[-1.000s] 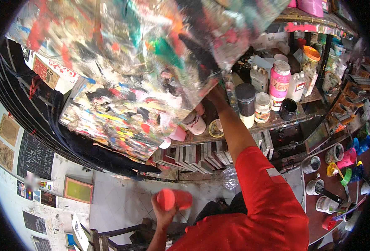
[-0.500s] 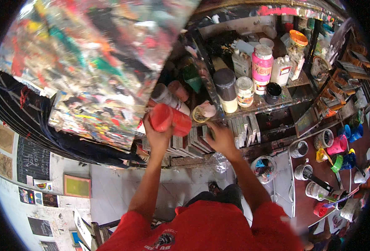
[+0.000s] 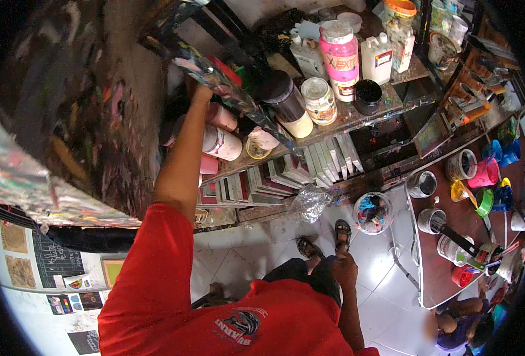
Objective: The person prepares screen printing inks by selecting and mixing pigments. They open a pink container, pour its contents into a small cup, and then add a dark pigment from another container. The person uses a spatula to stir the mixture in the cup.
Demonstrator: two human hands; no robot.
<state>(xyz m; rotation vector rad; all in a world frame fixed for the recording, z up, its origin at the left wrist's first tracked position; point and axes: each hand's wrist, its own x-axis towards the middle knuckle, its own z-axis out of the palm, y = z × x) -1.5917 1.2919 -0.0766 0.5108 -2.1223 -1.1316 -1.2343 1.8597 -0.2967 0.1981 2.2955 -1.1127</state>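
My left arm is stretched deep into the left part of the wooden shelf, where my left hand (image 3: 200, 89) is partly hidden behind a paint-smeared post. Against it shows a red plastic jar (image 3: 225, 71), which the hand appears to grip. Below lie pink-stained white jars (image 3: 224, 144) on their sides and a small round tub (image 3: 258, 148) with a yellowish rim. My right hand (image 3: 345, 270) hangs low beside my leg, fingers curled in, with nothing seen in it.
A paint-splattered panel (image 3: 96, 118) rises at the left. On the shelf stand a pink jar (image 3: 338, 62), white bottles (image 3: 376, 58) and a black tub (image 3: 368, 97). Frames (image 3: 327, 159) are stacked below. A table (image 3: 437, 261) at the right bears paint pots; a person (image 3: 461, 320) sits nearby.
My left hand has carried the red jar from in front of the shelf up and into its far left part. The right hand has dropped from the shelf edge to my side.
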